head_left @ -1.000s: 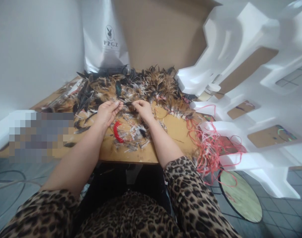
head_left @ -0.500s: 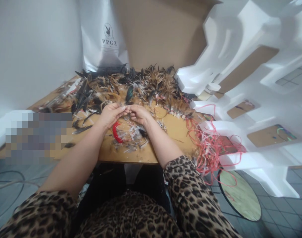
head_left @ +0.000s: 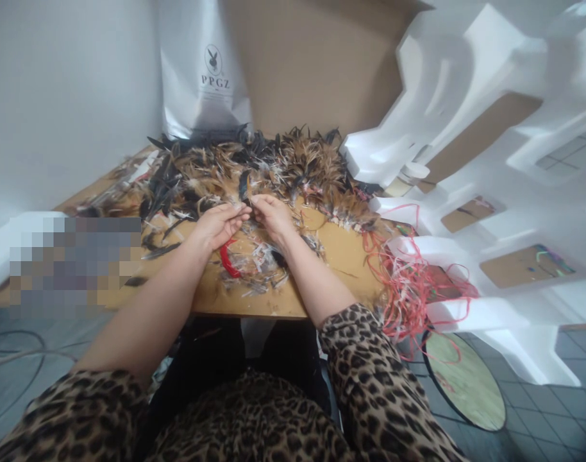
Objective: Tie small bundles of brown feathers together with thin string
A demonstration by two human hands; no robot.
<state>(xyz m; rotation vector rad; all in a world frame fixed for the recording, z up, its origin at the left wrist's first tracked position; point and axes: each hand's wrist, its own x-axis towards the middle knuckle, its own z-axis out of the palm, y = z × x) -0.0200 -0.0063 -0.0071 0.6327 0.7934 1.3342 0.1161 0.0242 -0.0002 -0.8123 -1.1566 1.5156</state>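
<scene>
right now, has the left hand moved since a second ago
Yes: judged against the silver bag, the left hand has shifted slightly right and nearer the person.

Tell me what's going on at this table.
A person has the left hand and right hand close together over the table, fingertips nearly meeting. A dark feather sticks up just beyond them, apparently pinched there, though which hand grips it is too small to tell. Brown and black feathers lie heaped behind the hands, a curved red piece lies nearer the person, and pink strings hang in a tangle at the right.
</scene>
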